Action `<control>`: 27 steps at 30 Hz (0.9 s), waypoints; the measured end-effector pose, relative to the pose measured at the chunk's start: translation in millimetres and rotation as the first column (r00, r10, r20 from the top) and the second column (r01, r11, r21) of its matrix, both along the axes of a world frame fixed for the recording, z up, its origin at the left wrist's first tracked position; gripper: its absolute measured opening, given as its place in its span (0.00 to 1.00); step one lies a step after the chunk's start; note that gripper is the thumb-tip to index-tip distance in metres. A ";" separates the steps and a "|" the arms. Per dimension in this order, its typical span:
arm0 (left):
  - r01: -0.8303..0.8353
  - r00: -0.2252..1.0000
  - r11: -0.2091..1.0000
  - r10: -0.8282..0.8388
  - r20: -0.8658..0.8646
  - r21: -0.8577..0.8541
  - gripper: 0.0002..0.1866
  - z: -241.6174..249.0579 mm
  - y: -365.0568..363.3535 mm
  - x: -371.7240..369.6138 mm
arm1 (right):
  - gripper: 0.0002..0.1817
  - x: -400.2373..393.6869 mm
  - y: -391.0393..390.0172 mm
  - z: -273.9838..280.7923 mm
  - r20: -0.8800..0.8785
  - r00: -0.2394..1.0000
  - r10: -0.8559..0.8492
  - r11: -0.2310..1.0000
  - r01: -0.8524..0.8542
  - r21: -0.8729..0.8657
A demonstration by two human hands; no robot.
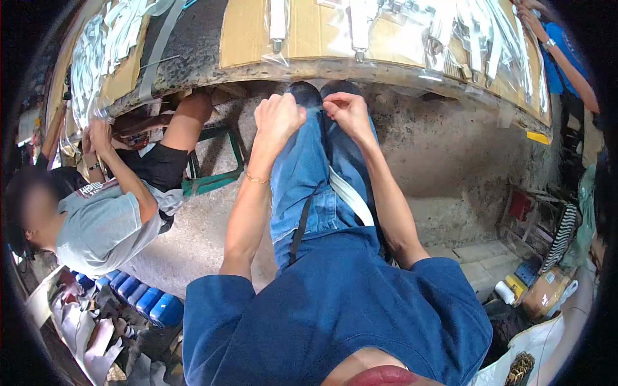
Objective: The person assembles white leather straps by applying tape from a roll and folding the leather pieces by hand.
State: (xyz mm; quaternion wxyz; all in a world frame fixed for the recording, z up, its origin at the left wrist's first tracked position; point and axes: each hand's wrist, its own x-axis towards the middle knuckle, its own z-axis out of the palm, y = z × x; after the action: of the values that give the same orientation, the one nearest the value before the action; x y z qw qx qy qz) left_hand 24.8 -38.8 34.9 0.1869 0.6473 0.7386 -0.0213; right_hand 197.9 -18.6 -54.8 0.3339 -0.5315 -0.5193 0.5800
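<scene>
My left hand (280, 119) is closed in a fist above my knees, near the table's edge. Across from it, a short gap away, my right hand (349, 114) has its thumb and fingers pinched together. Something faint and clear may stretch between the hands, but I cannot make it out. Over my jeans (293, 167) lies a white strap (351, 197). On the table beyond, a white strap with a metal clip (277, 26) lies in clear plastic, and a similar clip (359, 55) shows to its right.
Cardboard (251, 38) covers part of the worn table, with many wrapped straps (496, 38) at right. A seated co-worker (116, 212) works at left; another person's arm (566, 64) reaches in at far right. Blue containers (166, 310) and scraps (96, 341) lie lower left.
</scene>
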 end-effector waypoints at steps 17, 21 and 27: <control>0.069 0.996 0.998 -0.068 -0.058 0.012 0.24 -11.0 14.4 -1.3 | 0.14 -7.9 12.5 19.9 0.272 0.962 -0.021 0.994 0.051 -0.101; 0.101 0.994 0.994 -0.098 -0.057 0.044 0.18 -13.6 16.3 1.3 | 0.14 -10.6 13.2 14.6 0.330 0.942 -0.063 0.994 0.087 -0.059; 0.192 0.981 0.980 -0.191 0.027 -0.051 0.14 -20.6 26.2 -6.7 | 0.13 -12.5 9.8 12.2 0.340 0.938 -0.070 0.996 0.087 -0.035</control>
State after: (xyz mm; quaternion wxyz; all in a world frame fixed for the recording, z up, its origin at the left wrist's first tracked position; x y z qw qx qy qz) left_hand 18.1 -12.6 14.3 0.2093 0.7105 0.6698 -0.0518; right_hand 185.3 -8.7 -42.6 0.2494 -0.6514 -0.5330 0.4789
